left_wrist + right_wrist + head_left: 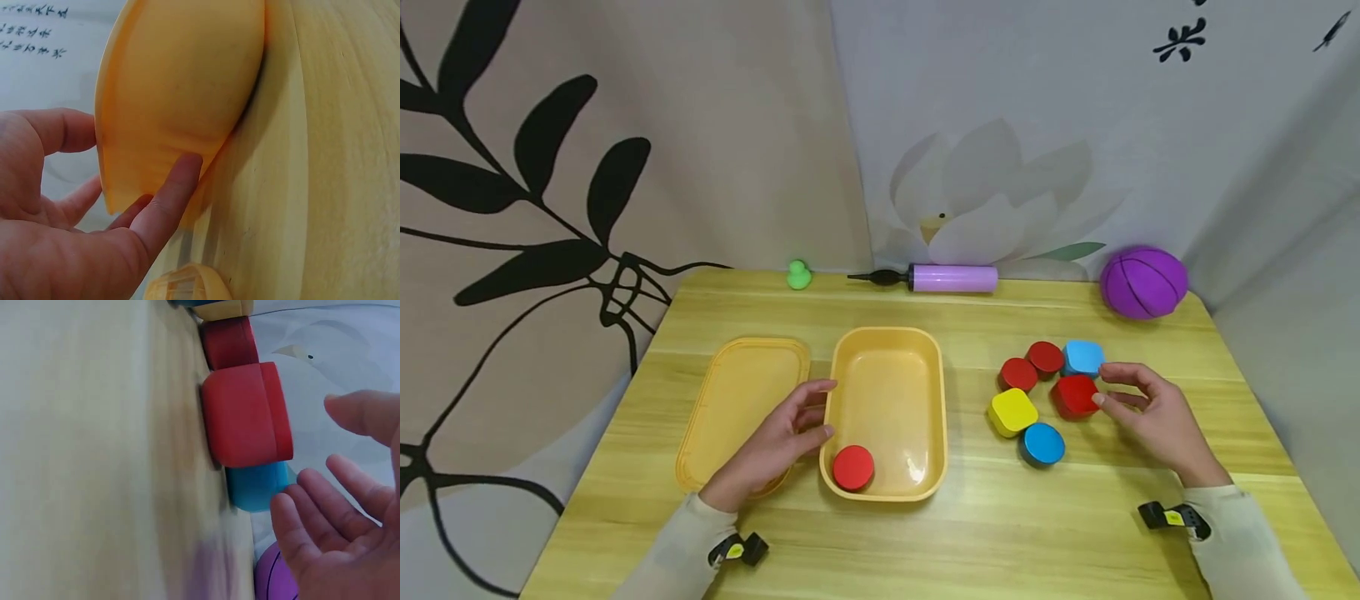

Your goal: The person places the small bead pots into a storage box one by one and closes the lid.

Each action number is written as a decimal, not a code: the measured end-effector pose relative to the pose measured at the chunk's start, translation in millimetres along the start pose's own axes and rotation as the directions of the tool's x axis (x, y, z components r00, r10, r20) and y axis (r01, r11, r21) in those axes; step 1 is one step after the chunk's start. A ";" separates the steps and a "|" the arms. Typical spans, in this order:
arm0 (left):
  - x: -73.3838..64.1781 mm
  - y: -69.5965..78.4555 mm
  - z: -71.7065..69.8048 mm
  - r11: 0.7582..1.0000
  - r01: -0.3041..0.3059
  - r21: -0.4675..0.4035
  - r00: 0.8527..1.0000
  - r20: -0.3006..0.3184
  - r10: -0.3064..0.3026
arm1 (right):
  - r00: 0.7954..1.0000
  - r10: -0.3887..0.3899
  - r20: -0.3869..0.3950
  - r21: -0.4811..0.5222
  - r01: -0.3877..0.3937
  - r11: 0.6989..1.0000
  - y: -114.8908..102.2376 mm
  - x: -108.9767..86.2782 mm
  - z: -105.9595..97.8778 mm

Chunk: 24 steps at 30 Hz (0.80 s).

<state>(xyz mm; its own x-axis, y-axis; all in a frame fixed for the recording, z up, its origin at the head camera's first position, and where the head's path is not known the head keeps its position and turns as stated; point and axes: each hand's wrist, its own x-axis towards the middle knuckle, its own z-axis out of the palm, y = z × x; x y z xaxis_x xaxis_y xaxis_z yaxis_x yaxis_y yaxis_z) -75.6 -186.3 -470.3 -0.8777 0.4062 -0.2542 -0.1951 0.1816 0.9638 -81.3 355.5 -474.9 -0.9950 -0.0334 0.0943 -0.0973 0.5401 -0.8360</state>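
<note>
At left in the frame, a flat, rounded-rectangular yellow-orange plastic lid (741, 387) lay on the pale wooden counter (977, 542). The left hand (786, 437), fingers and thumb spread, touched the outer side of a yellow-orange plastic tray (891, 387) at centre, where a flat round red block (853, 468) sat in the lower-left corner. Right of centre clustered a yellow rounded-square block (1013, 412), two round red blocks (1017, 374), a round blue block (1042, 444), a red rounded-square block (1073, 398) and a light-blue rounded-square block (1083, 357). The right hand (1157, 417), fingers loosely spread, hung just beside the last two; above it sat a purple ball (1144, 283).
</note>
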 end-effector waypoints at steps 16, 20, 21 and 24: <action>0.3 0.4 0.3 1.000 -0.001 0.009 1.000 -0.001 0.001 | 0.981 0.114 0.154 -0.057 -0.106 0.993 10.0 -2.6 9.3; -0.1 -0.2 -0.1 1.000 -0.001 0.018 1.000 -0.009 0.001 | 0.983 0.079 0.167 -0.072 -0.068 0.995 10.8 -0.7 11.5; -0.1 -0.2 -0.2 1.000 -0.001 0.019 1.000 -0.009 0.001 | 0.983 0.072 0.171 -0.079 -0.059 0.995 10.3 -0.5 11.5; 0.0 -0.4 -0.5 1.000 -0.002 0.017 1.000 -0.003 0.002 | 0.982 0.077 0.172 -0.094 -0.061 0.994 7.8 -1.6 11.4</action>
<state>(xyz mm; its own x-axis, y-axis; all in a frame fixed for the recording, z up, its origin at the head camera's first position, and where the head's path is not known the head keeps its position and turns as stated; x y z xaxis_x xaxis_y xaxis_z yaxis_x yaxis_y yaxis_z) -75.8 -186.8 -470.7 -0.8796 0.4035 -0.2519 -0.1859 0.1959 0.9628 -80.7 350.1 -487.7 -0.9886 -0.1361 -0.0644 -0.0339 0.6181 -0.7854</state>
